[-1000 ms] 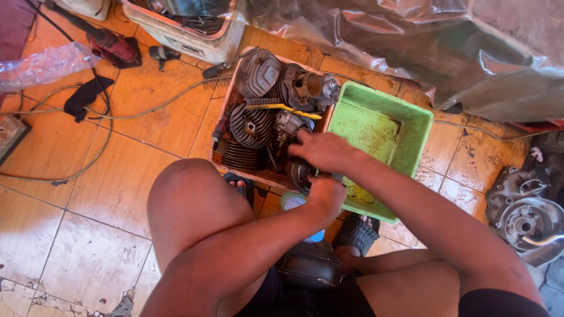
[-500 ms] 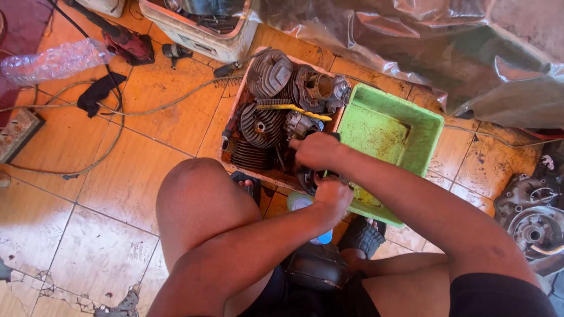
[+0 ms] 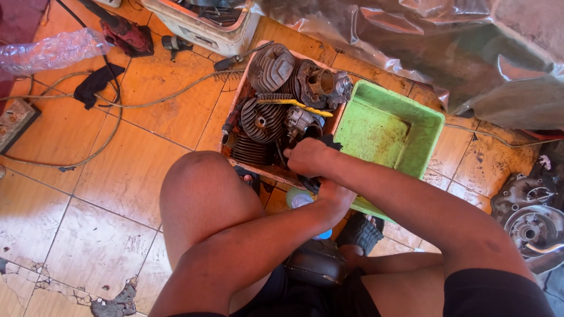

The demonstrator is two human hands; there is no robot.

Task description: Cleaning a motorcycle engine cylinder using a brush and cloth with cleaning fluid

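**Both hands at the near edge of the parts box**

My right hand [image 3: 308, 157] is curled into a loose fist over the near corner of the shallow reddish box [image 3: 235, 108] of grimy, finned metal engine cylinders [image 3: 262, 120]. The fingers are folded down around a dark part [image 3: 330, 141] that peeks out past my knuckles; I cannot tell what it is.

My left hand [image 3: 335, 194] sits just below it, at the box's near rim, fingers bent and tucked under so that I cannot tell how far they are closed or whether they hold anything. The two hands are almost touching.

A yellow-handled tool [image 3: 296, 104] lies across the cylinders. Right beside the box, touching its side, stands a square green plastic tub [image 3: 420, 144], stained brown inside. My bare knee [image 3: 202, 188] rises just in front of the box. All of it rests on the orange tiled floor [image 3: 135, 170], where a cable [image 3: 147, 101] loops past a black rag [image 3: 97, 82].
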